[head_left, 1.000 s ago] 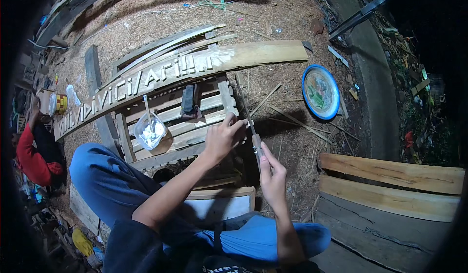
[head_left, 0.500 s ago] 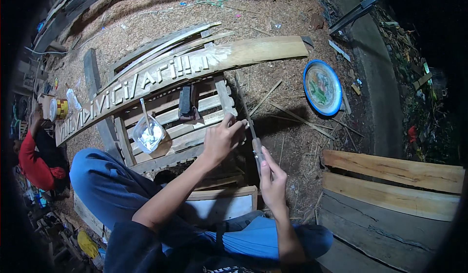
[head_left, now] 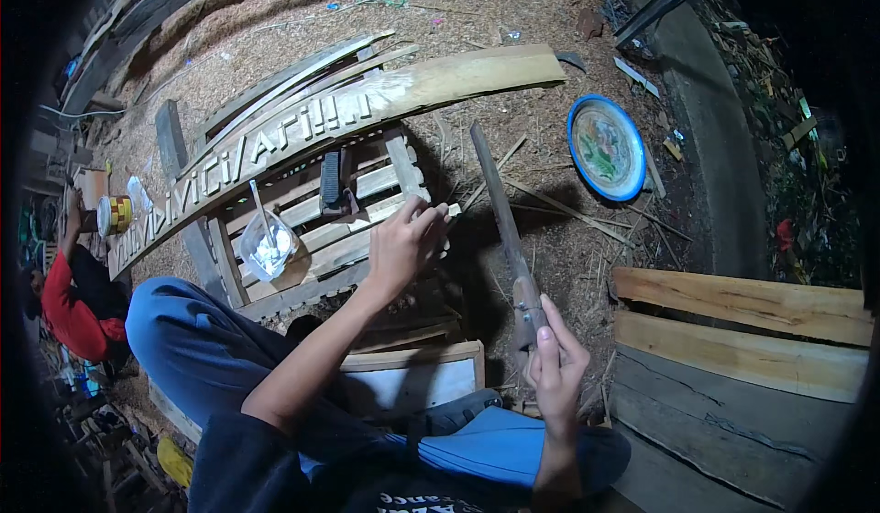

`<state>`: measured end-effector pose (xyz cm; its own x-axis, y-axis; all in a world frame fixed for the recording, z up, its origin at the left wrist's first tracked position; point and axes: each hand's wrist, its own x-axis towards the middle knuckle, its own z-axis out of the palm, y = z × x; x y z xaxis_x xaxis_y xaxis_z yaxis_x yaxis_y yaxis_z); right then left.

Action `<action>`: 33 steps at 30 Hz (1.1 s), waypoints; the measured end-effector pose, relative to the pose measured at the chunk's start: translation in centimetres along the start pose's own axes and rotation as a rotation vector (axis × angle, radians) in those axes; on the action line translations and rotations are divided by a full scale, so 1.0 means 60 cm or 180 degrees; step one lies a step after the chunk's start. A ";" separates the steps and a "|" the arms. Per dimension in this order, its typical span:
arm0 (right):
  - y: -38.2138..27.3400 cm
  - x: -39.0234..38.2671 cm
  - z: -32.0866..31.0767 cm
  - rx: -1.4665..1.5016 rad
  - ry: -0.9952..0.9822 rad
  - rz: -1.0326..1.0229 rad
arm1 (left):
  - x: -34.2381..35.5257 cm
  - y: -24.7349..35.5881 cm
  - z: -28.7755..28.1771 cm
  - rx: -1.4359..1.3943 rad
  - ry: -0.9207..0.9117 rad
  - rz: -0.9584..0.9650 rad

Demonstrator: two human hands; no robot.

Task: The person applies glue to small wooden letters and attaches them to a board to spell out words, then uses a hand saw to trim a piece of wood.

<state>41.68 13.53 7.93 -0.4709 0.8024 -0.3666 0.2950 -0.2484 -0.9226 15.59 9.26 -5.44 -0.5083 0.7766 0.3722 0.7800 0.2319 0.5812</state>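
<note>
1. Right hand (head_left: pixel 553 366) is wrapped firmly round the wooden handle of a long knife (head_left: pixel 500 212), blade pointing up and away over the sawdust ground (head_left: pixel 513 91).
2. Left hand (head_left: pixel 401 242) rests on the slatted crate (head_left: pixel 312 238), fingers curled and pinching a thin wood strip (head_left: pixel 449 210) at the crate's right edge; how tight that pinch is, I cannot tell.
3. Knife and strip are near each other but apart; the blade touches nothing.
4. To do this well, I'd judge: keep the strip pressed flat on the slats, fingers behind the edge, and bring the blade down away from the body.
5. A plastic cup (head_left: pixel 267 247) with a stick sits on the crate, a blue plate (head_left: pixel 606 146) well off right.
</note>
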 end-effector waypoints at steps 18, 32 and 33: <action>0.024 0.114 0.117 -0.0190 -0.0298 -0.0580 | -0.008 -0.019 0.011 -0.0047 0.0281 0.0116; 0.009 0.151 0.143 -0.0189 -0.0408 -0.0044 | -0.010 -0.021 0.004 0.0014 0.0146 0.0166; 0.028 0.161 0.142 -0.0187 -0.0417 -0.0032 | -0.012 -0.022 0.005 0.0070 0.0078 0.0127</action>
<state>30.56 16.22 1.83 -0.5773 0.7261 -0.3734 0.3361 -0.2054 -0.9192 15.03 8.54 -6.69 -0.4852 0.7710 0.4125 0.8075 0.2140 0.5497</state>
